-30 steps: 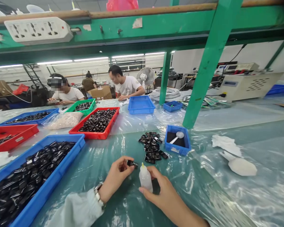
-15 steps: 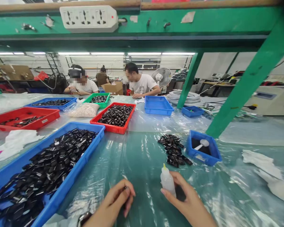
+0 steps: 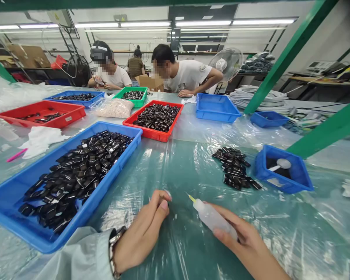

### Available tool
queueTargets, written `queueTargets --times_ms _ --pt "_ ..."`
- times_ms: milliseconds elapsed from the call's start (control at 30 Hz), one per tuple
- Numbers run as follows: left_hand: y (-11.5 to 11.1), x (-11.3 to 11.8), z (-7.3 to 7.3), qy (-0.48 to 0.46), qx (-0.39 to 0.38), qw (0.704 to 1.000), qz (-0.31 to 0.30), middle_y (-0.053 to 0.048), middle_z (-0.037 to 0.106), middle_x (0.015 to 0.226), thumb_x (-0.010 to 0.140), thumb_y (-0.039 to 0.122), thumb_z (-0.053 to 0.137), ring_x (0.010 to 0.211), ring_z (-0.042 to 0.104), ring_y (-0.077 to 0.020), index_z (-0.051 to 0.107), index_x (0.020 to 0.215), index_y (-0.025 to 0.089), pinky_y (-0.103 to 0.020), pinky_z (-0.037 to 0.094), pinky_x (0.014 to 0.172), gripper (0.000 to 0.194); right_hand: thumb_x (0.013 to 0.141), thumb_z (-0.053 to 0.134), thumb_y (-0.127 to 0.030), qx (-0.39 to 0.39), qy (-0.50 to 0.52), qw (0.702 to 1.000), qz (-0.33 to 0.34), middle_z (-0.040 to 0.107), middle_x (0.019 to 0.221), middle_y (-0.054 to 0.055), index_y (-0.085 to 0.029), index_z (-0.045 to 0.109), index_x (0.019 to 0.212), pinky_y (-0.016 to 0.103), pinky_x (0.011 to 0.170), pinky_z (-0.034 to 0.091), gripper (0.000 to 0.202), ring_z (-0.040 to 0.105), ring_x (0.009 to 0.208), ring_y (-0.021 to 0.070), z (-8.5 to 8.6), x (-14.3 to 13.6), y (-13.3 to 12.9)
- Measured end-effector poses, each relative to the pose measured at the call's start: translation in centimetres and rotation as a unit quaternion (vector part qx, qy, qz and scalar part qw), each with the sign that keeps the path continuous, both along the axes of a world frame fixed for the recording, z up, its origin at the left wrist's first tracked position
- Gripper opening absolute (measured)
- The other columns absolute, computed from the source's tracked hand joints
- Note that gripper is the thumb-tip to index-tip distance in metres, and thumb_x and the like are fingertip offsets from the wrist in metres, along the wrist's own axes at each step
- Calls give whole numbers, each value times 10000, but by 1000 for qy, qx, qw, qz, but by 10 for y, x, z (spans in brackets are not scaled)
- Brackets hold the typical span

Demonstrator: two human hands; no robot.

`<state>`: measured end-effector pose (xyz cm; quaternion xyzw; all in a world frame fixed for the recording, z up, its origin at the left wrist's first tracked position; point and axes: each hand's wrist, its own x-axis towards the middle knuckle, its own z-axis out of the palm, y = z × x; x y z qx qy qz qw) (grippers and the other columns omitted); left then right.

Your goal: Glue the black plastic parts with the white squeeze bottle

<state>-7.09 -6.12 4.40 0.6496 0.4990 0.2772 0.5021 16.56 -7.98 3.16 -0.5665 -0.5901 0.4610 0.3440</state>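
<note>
My right hand (image 3: 240,233) is wrapped round a translucent white squeeze bottle (image 3: 214,219) with a yellow tip and a thin needle. The bottle leans, its needle pointing up and left toward my left hand (image 3: 146,227). That hand is closed, thumb pressed to the curled index finger; something small and shiny shows at the fingertips, too small to name. Left of it stands a long blue tray (image 3: 124,165) holding many small black parts. Beyond the bottle, a loose pile of similar black parts (image 3: 235,169) lies on the plastic-covered table (image 3: 175,175).
A small blue bin (image 3: 291,184) holds dark material and a white scoop (image 3: 282,164). Farther back are a red tray (image 3: 163,136) of black parts, a blue tray (image 3: 217,111) and a bag of pale pieces (image 3: 115,108). A green post (image 3: 323,130) slants at right. Co-workers sit opposite.
The bottle has gone from nearly upright to tilted left, its needle toward my left hand. My left hand has turned and risen slightly in view. The camera view has tipped downward.
</note>
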Motion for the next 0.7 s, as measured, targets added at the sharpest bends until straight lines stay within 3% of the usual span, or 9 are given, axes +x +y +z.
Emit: queueTargets --times_ms 67,200,367,567,700 --pt "1 -2 3 30 30 999 -9 -12 485 905 1000 395 212 818 472 -181 420 1058 263 -302 351 780 253 836 551 -513 -24 34 999 -32 654 1209 46 -336 595 1177 290 774 556 387 651 1015 228 0 4 -4" --pt "3 -2 8 40 75 995 -43 -31 500 1038 1003 327 275 982 481 -188 433 1076 260 -295 349 870 186 833 535 -553 -16 31 999 -39 712 938 34 -336 619 1045 235 584 561 315 672 645 166 0 10 -8" --pt "-1 -3 4 29 95 993 -71 -19 488 1126 991 294 367 1086 450 -189 437 1132 302 -292 352 918 158 804 552 -566 -10 -21 999 -42 710 1028 49 -334 680 966 227 562 558 310 692 768 210 4 14 -8" --pt "-5 -3 3 29 105 991 -84 -22 502 1110 987 284 392 1062 462 -197 444 1170 317 -309 378 889 193 826 534 -530 6 -38 999 -10 722 931 40 -336 675 965 251 538 541 277 687 733 221 4 12 -9" --pt "-6 -1 4 23 115 988 -99 -28 515 1099 978 264 424 1052 468 -200 463 1165 300 -308 393 871 194 768 591 -553 0 -13 997 -70 706 875 27 -341 702 883 258 533 521 265 661 704 214 9 0 -14"
